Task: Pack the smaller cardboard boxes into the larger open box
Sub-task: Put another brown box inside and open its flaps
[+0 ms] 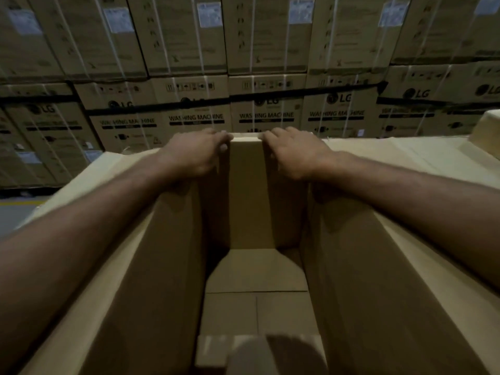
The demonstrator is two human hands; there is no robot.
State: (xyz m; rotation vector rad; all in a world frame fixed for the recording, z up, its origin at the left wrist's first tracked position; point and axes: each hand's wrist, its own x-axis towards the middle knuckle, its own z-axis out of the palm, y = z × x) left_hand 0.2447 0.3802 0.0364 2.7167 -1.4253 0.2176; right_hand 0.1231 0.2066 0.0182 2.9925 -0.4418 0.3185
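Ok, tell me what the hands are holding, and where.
The left hand and right hand grip the tall narrow brown cardboard box at its top corners.

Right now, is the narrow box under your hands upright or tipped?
Upright. The narrow box stands on end on the floor of the larger open box; the left hand and right hand grip its top edge.

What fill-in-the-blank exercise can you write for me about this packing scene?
1. The left hand and the right hand grip the top of a narrow cardboard box that stands ____.
2. The right hand holds the box's ____ top corner.
3. The LG cartons stacked behind it are printed "____ MACHINE".

Missing words: upright; right; WASHING
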